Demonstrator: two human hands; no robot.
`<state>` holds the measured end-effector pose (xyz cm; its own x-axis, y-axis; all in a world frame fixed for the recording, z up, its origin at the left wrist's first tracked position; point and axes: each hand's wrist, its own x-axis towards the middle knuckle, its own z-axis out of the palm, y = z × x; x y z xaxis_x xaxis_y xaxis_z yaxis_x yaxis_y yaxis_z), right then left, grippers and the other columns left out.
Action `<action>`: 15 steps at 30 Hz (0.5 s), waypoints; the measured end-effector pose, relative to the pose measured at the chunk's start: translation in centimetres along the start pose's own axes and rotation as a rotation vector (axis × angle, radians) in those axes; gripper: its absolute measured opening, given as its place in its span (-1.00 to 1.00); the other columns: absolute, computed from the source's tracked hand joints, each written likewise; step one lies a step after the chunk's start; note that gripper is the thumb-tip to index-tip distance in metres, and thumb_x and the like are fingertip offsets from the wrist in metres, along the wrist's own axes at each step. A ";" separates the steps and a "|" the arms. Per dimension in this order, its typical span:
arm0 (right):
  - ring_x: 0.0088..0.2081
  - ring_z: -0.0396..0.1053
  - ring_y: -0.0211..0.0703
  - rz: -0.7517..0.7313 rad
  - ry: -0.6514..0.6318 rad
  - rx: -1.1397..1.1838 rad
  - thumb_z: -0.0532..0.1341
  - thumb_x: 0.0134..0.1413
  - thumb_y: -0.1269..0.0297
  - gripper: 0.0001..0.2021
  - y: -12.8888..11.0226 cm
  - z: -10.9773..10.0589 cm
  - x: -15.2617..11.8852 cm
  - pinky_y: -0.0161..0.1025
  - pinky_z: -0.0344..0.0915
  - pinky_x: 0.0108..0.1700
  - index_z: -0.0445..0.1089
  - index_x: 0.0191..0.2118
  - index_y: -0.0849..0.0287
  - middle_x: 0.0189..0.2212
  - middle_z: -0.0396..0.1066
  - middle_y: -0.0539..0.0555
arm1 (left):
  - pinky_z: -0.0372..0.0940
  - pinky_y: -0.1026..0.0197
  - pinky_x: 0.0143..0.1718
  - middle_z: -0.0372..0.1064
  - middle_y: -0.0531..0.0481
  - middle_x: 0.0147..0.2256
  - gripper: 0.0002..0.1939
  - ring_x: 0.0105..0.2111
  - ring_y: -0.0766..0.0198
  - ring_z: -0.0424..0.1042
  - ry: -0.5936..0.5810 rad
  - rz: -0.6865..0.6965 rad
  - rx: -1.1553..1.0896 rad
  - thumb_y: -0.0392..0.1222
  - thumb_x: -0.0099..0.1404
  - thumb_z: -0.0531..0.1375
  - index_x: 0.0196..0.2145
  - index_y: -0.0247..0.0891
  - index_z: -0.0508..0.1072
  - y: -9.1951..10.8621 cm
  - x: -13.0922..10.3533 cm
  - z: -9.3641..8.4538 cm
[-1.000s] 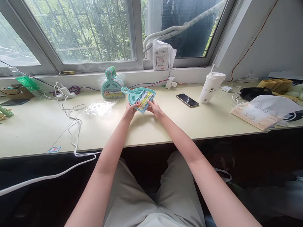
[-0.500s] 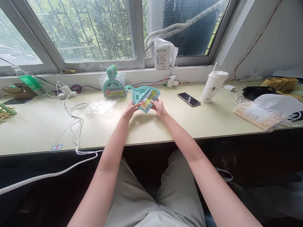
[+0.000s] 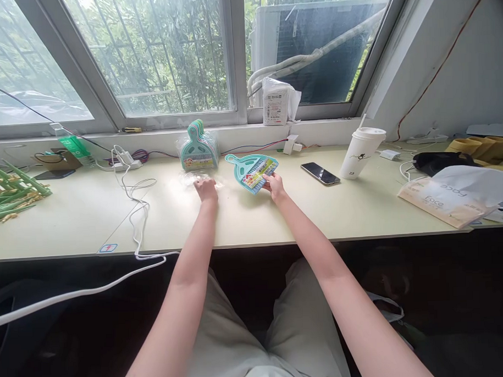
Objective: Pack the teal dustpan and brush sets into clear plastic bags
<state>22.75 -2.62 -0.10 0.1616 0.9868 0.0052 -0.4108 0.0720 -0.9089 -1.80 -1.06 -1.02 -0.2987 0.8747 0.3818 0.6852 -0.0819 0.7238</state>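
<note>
My right hand (image 3: 275,186) grips the lower right edge of a teal dustpan-and-brush set (image 3: 251,171) with a colourful label, its handle pointing up and left. Away from the set, my left hand (image 3: 206,190) is closed at the near edge of a crumpled clear plastic bag (image 3: 188,179) on the table; its fingertips are pinched on the film. Just behind that bag stands a stack of similar teal sets (image 3: 197,149) in clear wrapping, against the window ledge.
A phone (image 3: 320,173) and a white lidded cup (image 3: 361,153) stand to the right, with a tissue pack (image 3: 445,198) beyond. White cables (image 3: 139,214) cross the table (image 3: 244,227) on the left, near green stalks (image 3: 16,191).
My left hand has let go of the teal set and moved left to the clear bag. The set stays in my right hand. The view has shifted slightly.
</note>
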 end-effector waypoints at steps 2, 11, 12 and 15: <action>-0.39 0.49 -0.25 -0.002 0.010 0.005 0.18 0.10 0.52 -0.89 -0.1 -0.1 0.0 -0.20 0.55 -0.22 0.34 -0.26 0.19 -0.36 0.52 0.02 | -0.27 -0.17 0.31 0.45 -0.21 -0.38 -0.71 0.15 -0.03 0.21 -0.017 0.081 0.146 -0.51 0.11 0.08 -0.44 -0.23 0.53 0.6 -0.2 -0.1; -0.42 0.50 -0.24 0.082 -0.031 -0.039 0.15 0.13 0.55 -0.86 0.0 -0.6 0.6 -0.24 0.53 -0.28 0.37 -0.25 0.21 -0.37 0.54 0.03 | -0.31 -0.29 0.30 0.51 -0.25 -0.15 -0.69 0.08 -0.03 0.28 0.049 0.170 0.463 -0.37 0.27 0.04 -0.19 -0.31 0.56 1.2 -0.6 0.1; -0.41 0.51 -0.24 0.097 -0.050 -0.049 0.15 0.12 0.55 -0.86 0.0 -0.7 0.7 -0.23 0.53 -0.27 0.38 -0.25 0.22 -0.37 0.54 0.03 | -0.27 -0.27 0.31 0.49 -0.24 -0.07 -0.69 0.11 -0.07 0.26 0.016 0.178 0.457 -0.31 0.28 0.07 -0.11 -0.27 0.55 1.2 -0.6 0.3; -0.40 0.52 -0.22 0.153 -0.112 -0.077 0.17 0.11 0.57 -0.86 -0.2 -1.1 1.1 -0.22 0.53 -0.26 0.40 -0.25 0.25 -0.38 0.55 0.06 | -0.11 -0.23 0.28 0.44 -0.27 0.04 -0.63 0.20 -0.16 0.20 -0.135 0.161 0.471 -0.17 0.22 0.17 -0.02 -0.23 0.52 1.0 -0.4 0.6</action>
<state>23.99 -1.73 -0.42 0.0003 0.9957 -0.0929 -0.3528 -0.0868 -0.9317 -0.63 -1.19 -0.77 -0.0980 0.9249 0.3673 0.9497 -0.0235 0.3124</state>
